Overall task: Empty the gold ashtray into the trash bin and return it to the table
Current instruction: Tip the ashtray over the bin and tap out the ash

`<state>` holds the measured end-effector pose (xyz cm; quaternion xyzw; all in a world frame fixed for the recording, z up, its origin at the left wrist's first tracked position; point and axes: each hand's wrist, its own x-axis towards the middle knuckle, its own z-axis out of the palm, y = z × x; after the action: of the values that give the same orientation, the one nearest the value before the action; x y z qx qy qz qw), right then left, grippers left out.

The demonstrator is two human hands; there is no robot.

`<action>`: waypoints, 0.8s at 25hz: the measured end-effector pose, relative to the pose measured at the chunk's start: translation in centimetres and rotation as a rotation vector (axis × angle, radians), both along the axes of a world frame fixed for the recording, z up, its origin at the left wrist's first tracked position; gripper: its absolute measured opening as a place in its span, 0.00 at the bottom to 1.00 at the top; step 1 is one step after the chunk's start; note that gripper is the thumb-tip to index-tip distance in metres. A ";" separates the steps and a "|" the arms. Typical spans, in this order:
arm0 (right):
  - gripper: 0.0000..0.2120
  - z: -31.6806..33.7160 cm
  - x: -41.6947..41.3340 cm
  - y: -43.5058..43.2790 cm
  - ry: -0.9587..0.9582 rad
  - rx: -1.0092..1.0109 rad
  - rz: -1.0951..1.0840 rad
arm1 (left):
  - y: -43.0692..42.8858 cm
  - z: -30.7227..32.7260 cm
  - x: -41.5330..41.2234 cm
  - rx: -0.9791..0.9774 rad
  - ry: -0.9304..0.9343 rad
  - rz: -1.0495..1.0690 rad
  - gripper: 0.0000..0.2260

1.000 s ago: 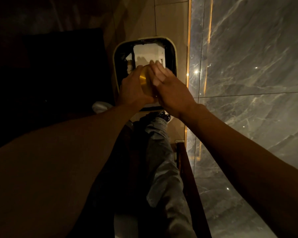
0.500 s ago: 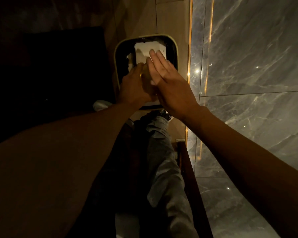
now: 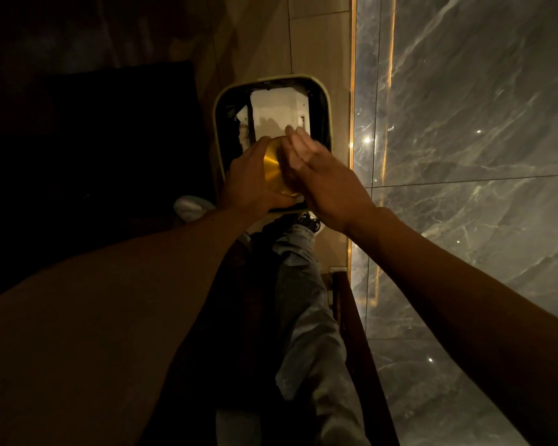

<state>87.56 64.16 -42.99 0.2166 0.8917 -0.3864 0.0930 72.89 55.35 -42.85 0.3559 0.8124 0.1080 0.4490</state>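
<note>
Ashtray (image 3: pixel 276 167) showed its gold underside again, tipped over trash bin (image 3: pixel 273 82); 0.5 s before, my right hand (image 3: pixel 326 175) covered it, so I was prob. tapping contents out. Left hand (image 3: pixel 248 180) had fingers closed on ashtray rim. Right hand was blurred, fingers open & flat beside it. Both arms were stretched fwd.

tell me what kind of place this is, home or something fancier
Probably somewhere fancier, such as a hotel room or lounge, though that is a guess. The polished grey marble wall has a lit gold strip along its edge, and a lined trash bin stands on tan floor tiles in dim, warm light.
</note>
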 end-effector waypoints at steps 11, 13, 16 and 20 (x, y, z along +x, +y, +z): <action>0.28 -0.1 -0.6 0.4 0.016 0.005 -0.030 | 1.5 0.3 -0.6 -0.003 -0.004 -0.023 0.45; 0.27 0.6 -1.0 0.3 0.080 0.042 -0.113 | 1.9 0.1 -0.8 -0.002 -0.003 -0.030 0.43; 0.26 0.0 -1.0 -0.3 0.022 0.045 -0.069 | 2.5 0.1 -1.1 0.018 0.000 -0.050 0.45; 0.27 0.6 -1.4 0.1 0.084 0.046 -0.167 | 2.7 0.0 -1.2 0.022 0.018 -0.066 0.44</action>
<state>86.19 64.28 -42.41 0.2760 0.8823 -0.3808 0.0179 71.67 58.07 -42.83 0.3884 0.8030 0.0987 0.4411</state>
